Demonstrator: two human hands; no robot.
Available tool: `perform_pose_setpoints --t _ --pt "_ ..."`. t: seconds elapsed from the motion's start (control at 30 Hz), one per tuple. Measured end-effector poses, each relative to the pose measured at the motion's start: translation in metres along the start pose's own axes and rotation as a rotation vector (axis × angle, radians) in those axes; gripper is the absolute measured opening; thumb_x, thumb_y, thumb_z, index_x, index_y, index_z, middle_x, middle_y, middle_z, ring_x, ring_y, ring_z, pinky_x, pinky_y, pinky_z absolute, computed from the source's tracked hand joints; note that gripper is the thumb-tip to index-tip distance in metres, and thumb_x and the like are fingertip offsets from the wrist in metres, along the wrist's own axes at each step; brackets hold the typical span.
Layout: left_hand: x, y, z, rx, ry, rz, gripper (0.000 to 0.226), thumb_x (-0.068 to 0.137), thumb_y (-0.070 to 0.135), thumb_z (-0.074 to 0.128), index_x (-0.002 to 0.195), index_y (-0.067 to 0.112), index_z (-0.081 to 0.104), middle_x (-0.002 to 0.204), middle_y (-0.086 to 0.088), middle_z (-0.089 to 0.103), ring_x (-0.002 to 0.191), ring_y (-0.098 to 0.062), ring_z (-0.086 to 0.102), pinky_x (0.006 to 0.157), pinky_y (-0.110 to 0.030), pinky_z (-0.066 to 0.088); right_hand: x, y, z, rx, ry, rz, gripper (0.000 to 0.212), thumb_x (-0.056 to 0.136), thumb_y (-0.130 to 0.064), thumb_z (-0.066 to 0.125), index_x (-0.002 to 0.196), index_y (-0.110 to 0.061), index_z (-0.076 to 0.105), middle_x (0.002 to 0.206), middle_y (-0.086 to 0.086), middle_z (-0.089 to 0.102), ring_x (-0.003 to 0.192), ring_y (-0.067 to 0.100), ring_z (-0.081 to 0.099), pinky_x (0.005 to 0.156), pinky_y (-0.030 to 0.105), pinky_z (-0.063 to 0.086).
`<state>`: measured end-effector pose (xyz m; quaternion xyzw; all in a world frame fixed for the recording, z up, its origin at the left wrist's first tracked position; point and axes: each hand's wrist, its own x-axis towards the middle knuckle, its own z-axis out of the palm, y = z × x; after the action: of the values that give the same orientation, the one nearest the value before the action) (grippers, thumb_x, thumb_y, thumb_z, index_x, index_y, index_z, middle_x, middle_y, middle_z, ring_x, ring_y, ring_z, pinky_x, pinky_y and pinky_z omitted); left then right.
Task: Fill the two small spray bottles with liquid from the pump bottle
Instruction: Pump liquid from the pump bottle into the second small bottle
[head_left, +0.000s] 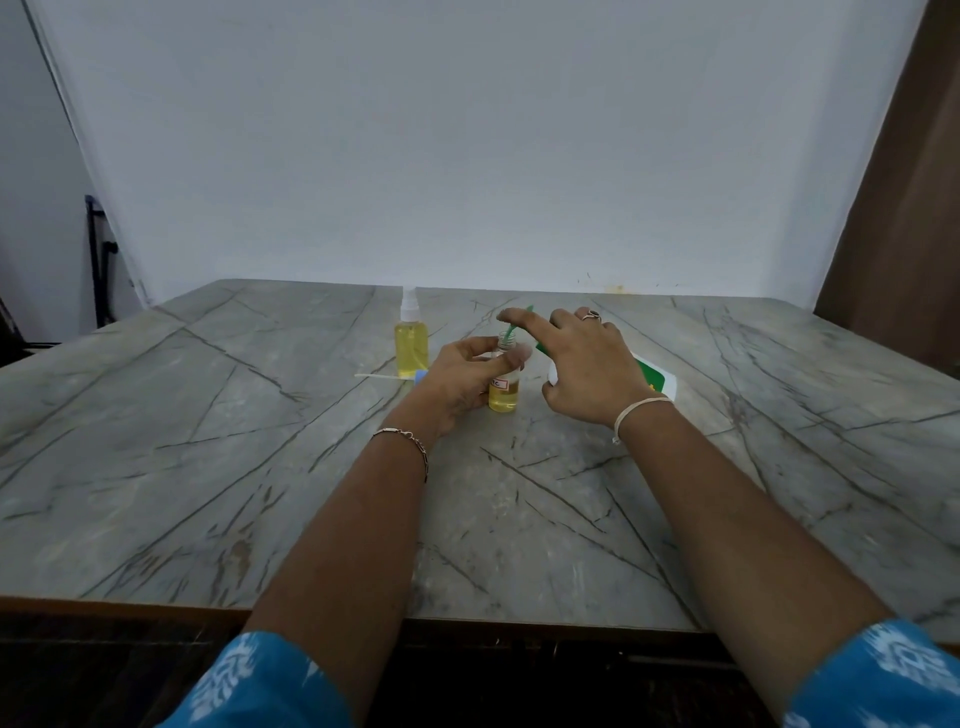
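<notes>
Two spray bottles toward far edge of table (208, 467): capped bottle (411, 343) stands free, left hand (462, 382) grips open bottle (504, 396); right hand (587, 364) grips one tilted pump bottle (658, 380), forefinger out.

Left hand (467, 376) grips small spray bottle (504, 396); right hand (587, 364) holds pump bottle (661, 383), index finger (530, 322) outstretched
</notes>
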<state>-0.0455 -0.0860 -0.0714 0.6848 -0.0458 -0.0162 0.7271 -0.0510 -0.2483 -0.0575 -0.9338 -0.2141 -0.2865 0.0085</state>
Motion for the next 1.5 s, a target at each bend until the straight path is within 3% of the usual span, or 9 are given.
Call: perform_pose_setpoints --t 0.17,0.4,0.57,0.7,0.87,1.1,1.4,1.5 --pt "-0.0019 0.0009 0.0000 0.001 -0.005 0.001 0.042 0.081 0.023 0.076 0.116 0.014 0.056 0.112 -0.011 0.071 0.097 -0.017 0.066 0.087 -0.035 0.054 0.0004 -0.0005 -0.0011 0.010 -0.016 0.005 0.078 0.074 -0.024 0.064 0.140 -0.038 0.025 0.106 0.004 0.056 0.105 0.030 0.051 0.086 0.044 0.045" --pt "0.0014 -0.0012 -0.0006 0.030 0.008 0.009 0.048 0.079 0.026 0.078 0.120 0.012 0.059 0.111 -0.010 0.072 0.104 -0.021 0.068 0.096 -0.042 0.053 0.0047 -0.0062 0.0001 -0.005 0.018 0.021 0.066 0.074 -0.025 0.065 0.132 -0.033 0.033 0.113 0.005 0.057 0.108 0.031 0.051 0.089 0.046 0.045" --pt "0.0041 -0.0033 -0.0004 0.065 0.022 0.028 0.059 0.078 0.030 0.079 0.128 0.010 0.055 0.114 -0.012 0.071 0.106 -0.024 0.067 0.096 -0.044 0.053 0.0031 -0.0039 0.0014 -0.073 0.005 0.013 0.076 0.076 -0.025 0.064 0.139 -0.037 0.024 0.113 0.007 0.055 0.107 0.032 0.051 0.087 0.045 0.045" --pt "0.0026 -0.0019 -0.0003 0.091 0.021 0.037 0.084 0.061 0.044 0.085 0.132 0.012 0.053 0.117 -0.011 0.069 0.108 -0.023 0.067 0.097 -0.048 0.052 -0.0001 -0.0022 0.0012 -0.126 0.000 -0.015 0.090 0.079 -0.024 0.063 0.147 -0.044 0.008 0.110 0.009 0.052 0.105 0.031 0.050 0.083 0.044 0.044" --pt "0.0037 -0.0031 -0.0025 0.082 0.009 0.034 0.060 0.076 0.032 0.081 0.126 0.011 0.058 0.112 -0.012 0.071 0.107 -0.026 0.068 0.096 -0.049 0.053 0.0010 -0.0039 -0.0005 -0.091 -0.002 0.000 0.077 0.079 -0.022 0.062 0.141 -0.040 0.022 0.112 0.008 0.053 0.107 0.032 0.051 0.087 0.045 0.044" --pt "0.0049 -0.0036 -0.0032 0.066 -0.005 0.032 0.039 0.079 0.026 0.079 0.112 0.017 0.059 0.116 -0.012 0.070 0.108 -0.025 0.067 0.096 -0.046 0.053 0.0061 -0.0086 0.0024 -0.068 0.037 0.019 0.067 0.075 -0.024 0.065 0.132 -0.035 0.032 0.112 0.005 0.055 0.107 0.031 0.050 0.088 0.046 0.043" --pt "0.0060 -0.0044 -0.0035 0.041 0.001 0.013 0.046 0.077 0.027 0.080 0.114 0.018 0.054 0.119 -0.011 0.068 0.110 -0.024 0.066 0.099 -0.046 0.051 0.0000 -0.0019 0.0015 -0.110 0.021 -0.015 0.084 0.078 -0.025 0.065 0.145 -0.042 0.017 0.110 0.008 0.054 0.106 0.031 0.051 0.086 0.045 0.045" --pt "0.0053 -0.0038 -0.0028 0.045 0.006 0.015 0.053 0.075 0.028 0.082 0.120 0.013 0.058 0.117 -0.012 0.069 0.110 -0.025 0.066 0.099 -0.049 0.051 -0.0001 -0.0014 0.0015 -0.100 0.016 -0.011 0.078 0.079 -0.025 0.063 0.143 -0.040 0.020 0.112 0.007 0.054 0.108 0.031 0.051 0.087 0.044 0.044"
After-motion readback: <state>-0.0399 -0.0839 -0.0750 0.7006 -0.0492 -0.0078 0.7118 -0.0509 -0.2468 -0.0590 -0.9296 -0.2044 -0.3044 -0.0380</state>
